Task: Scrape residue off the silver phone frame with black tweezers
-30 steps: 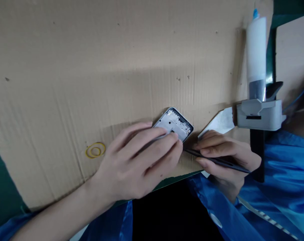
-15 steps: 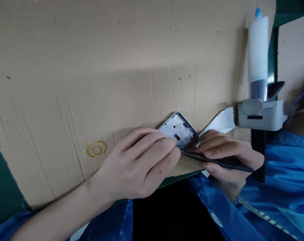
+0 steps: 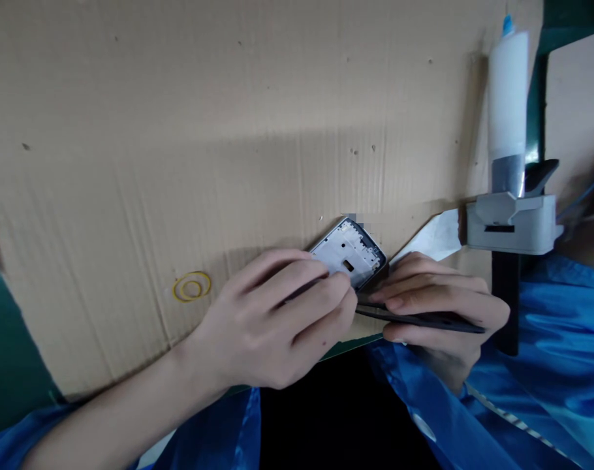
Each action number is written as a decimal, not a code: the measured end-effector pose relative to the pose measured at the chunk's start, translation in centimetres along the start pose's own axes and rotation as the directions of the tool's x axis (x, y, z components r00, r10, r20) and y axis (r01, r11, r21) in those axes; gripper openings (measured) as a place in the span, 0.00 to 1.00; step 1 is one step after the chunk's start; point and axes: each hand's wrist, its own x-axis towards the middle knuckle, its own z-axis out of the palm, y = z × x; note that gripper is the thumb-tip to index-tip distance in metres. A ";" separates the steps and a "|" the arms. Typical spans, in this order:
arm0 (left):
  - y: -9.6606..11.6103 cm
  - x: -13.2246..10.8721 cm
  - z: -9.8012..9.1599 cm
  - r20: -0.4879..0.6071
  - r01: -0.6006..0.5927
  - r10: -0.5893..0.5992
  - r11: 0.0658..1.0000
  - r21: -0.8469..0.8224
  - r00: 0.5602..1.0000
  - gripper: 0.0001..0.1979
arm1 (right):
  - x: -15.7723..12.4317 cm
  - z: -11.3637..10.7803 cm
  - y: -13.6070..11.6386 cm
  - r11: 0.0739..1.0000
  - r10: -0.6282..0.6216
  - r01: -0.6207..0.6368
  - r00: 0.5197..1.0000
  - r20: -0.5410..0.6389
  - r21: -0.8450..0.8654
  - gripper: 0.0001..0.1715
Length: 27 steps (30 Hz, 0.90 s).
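My left hand (image 3: 277, 320) is closed over the lower left part of a grey phone frame (image 3: 336, 251), holding it at a slant on the cardboard. The frame's far end shows, with small cut-outs and a dark edge. Black tweezers (image 3: 424, 320) lie pinched between the thumb and fingers of my right hand (image 3: 438, 307). Their tips reach the near edge of the frame beside my left fingers, which hide the exact point. A strip of white paper (image 3: 431, 238) lies just beyond my right fingers.
Two yellow rubber bands (image 3: 192, 287) lie left of my left hand on the cardboard sheet (image 3: 179, 130). At the right stands a grey clamp-like holder (image 3: 512, 225) with a white tube (image 3: 507, 98) with a blue tip. Green table surface (image 3: 13, 352) shows at the left.
My right hand and the tweezers have shifted slightly left, and the tweezer tips are now hidden behind my left fingers. The left fingers have bent a little. The view has shifted slightly.
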 end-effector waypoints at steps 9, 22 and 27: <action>0.0 -0.4 -0.1 -0.028 0.036 -0.037 0.999 -0.038 0.999 0.03 | -0.7 0.7 0.7 1.000 -0.018 0.016 0.958 -0.286 -0.009 0.07; 4.1 -0.1 -0.2 0.221 -0.040 0.049 0.998 -0.046 0.974 0.18 | -0.9 1.4 -0.4 0.938 0.142 -0.292 0.819 -0.557 -0.190 0.08; 2.7 -0.9 0.3 0.247 0.052 -0.089 0.987 0.154 0.965 0.22 | -0.7 1.1 -0.9 0.923 0.159 -0.301 0.865 -0.476 -0.240 0.10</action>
